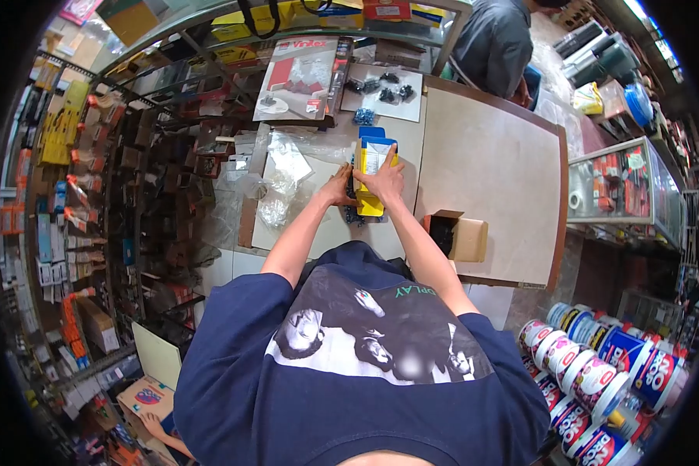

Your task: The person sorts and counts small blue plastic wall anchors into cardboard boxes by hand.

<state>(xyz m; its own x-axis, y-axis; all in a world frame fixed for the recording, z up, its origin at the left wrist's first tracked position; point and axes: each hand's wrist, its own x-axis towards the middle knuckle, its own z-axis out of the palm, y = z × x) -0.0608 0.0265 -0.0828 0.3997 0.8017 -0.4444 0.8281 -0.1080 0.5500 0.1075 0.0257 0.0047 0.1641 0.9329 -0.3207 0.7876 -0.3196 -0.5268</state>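
A small yellow and blue box [371, 200] lies on the table in front of me, its blue flap open at the far end. My right hand [384, 180] grips the box from above and the right side, fingers spread along it. Close to its left side is my left hand [338, 188], fingers pressed together near the box; what they hold, if anything, is too small to tell. Small dark blue pieces [352, 213] lie beside and under the box. Just beyond it sits a clear bag of blue pieces [364, 116].
Crumpled clear plastic bags [276, 206] lie left. A Vinilex box [297, 78] and black pieces on a white sheet [380, 111] are at the back. An open carton [469, 239] stands right on the table [497, 171]. A person [493, 46] sits beyond; another person's hand [157, 427] shows lower left.
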